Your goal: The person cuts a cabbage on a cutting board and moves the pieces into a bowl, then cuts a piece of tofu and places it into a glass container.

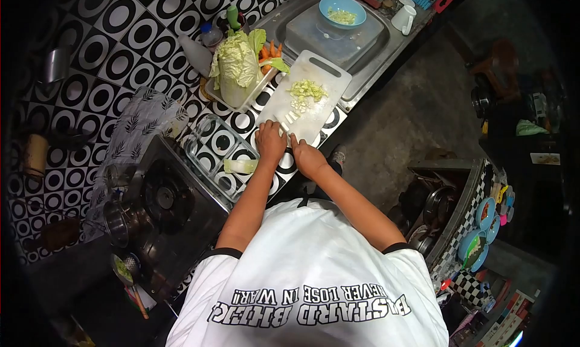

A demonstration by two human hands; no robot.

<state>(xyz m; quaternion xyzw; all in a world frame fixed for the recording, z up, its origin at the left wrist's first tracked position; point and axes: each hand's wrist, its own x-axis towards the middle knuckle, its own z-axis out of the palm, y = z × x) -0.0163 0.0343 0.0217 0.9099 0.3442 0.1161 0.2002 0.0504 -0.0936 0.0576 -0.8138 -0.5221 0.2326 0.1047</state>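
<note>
**A:** Stalk point(290, 118) first. Where is it?

**B:** It lies on the near end of the board point(329, 75), right in front of your hands. It is pale and partly cut. The pile of cut bits point(308, 90) sits farther up the board.

**A:** What are my hands doing?

**B:** Your left hand point(270, 141) is curled over the near end of the stalk and presses it down. Your right hand point(308, 158) is just beside it and closed like a fist. It is too small to tell what is inside, so I cannot say if it is a knife.

**A:** How do I do this well?

**B:** I think you should keep your left fingertips tucked under, so your knuckles face the cut. Hold the stalk flat so it cannot roll. Make slow, even cuts. Your hands are almost touching, so slide the left one back a little after each cut.

**A:** Anything to watch?

**B:** You are working close to the board's near edge, so bits could drop off. Push cut bits up to the pile. The glass dish point(208, 144) on your left is near too, so mind your elbow.
</note>
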